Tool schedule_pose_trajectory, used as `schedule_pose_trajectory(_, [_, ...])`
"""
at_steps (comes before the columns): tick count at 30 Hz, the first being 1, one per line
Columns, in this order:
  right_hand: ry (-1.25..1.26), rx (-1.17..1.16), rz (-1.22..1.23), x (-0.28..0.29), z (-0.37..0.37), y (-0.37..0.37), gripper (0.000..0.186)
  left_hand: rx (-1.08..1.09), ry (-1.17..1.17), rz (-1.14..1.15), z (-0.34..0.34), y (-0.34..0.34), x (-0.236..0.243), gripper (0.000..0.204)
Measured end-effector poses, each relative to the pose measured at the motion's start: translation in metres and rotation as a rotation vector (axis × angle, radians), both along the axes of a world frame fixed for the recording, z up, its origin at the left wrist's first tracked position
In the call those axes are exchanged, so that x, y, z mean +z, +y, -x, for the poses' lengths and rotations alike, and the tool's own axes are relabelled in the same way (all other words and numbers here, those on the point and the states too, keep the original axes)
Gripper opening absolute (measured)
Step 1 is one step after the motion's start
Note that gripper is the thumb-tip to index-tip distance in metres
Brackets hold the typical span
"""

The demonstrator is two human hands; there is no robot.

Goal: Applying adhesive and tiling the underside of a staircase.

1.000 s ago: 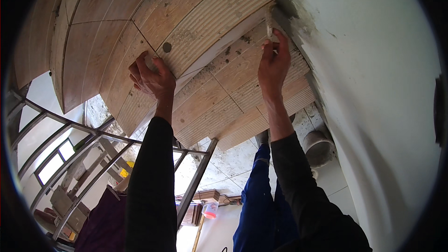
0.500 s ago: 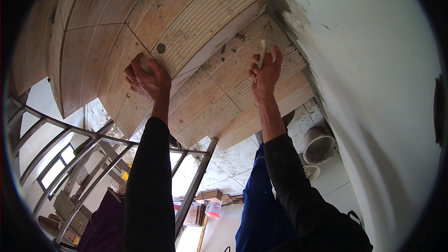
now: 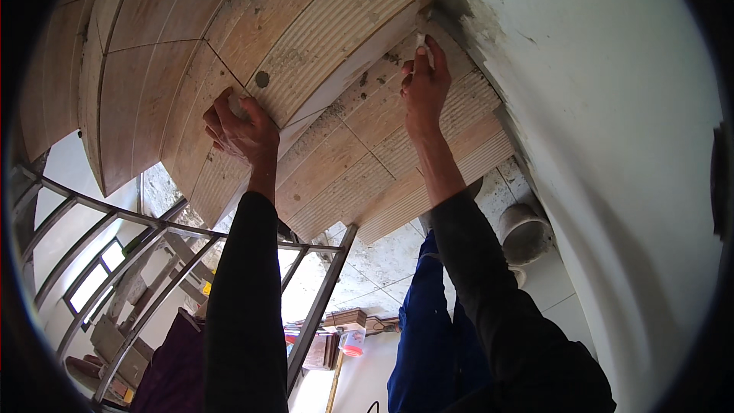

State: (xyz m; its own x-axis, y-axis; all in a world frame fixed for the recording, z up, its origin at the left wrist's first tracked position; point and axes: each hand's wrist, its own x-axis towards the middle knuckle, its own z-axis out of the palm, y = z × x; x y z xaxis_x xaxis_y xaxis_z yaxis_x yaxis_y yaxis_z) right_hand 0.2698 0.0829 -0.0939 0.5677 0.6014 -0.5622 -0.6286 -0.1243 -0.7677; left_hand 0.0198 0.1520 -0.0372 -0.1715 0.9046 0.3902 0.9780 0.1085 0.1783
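A staircase (image 3: 329, 172) faced in wood-look tiles fills the far and middle part of the scene, its treads edged with ribbed strips (image 3: 344, 30) and scattered with dark and grey splashes. A white wall (image 3: 612, 92) stands along the whole right side, rough and stained where it meets the steps. To the left, a metal railing (image 3: 322, 306) of curved-looking bars runs from the far left toward the near middle. Below the steps lies a pale, smeared tiled floor (image 3: 378, 260). The person's arms, in dark sleeves (image 3: 245, 298), reach in from the near edge; blue trousers (image 3: 417, 329) show between them, and a purple cloth (image 3: 176, 367) lies in view at near left. A grey bucket (image 3: 527, 239) sits on the floor near the wall, to the right of the right arm. The left hand (image 3: 241, 126) is at the edge of an upper step, fingers bent and thumb apart; whether it grasps anything cannot be told. The right hand (image 3: 426, 88), farther to the right, pinches a small pale piece (image 3: 421, 40) between thumb and fingers, close to the far right end of the step, near the wall. A round dark spot (image 3: 262, 79) marks the tile just beyond the left hand.
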Motion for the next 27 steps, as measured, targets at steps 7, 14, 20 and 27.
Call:
schedule_pose_trajectory(7, [-0.203,0.085,0.062,-0.015,-0.017,-0.003,0.042,-0.003,-0.008,0.021,0.0,-0.001,0.001,0.043])
schedule_pose_trajectory(14, [-0.229,0.151,0.059,-0.008,-0.034,-0.014,0.039,-0.029,-0.022,0.013,-0.001,0.0,0.001,0.042])
schedule_pose_trajectory(20, [-0.316,0.181,0.032,0.011,-0.04,-0.02,0.039,-0.023,-0.013,0.006,-0.002,0.001,0.002,0.042])
schedule_pose_trajectory(27, [-0.289,0.213,0.061,0.021,-0.039,-0.016,0.038,-0.017,-0.035,0.023,-0.003,0.0,0.004,0.042])
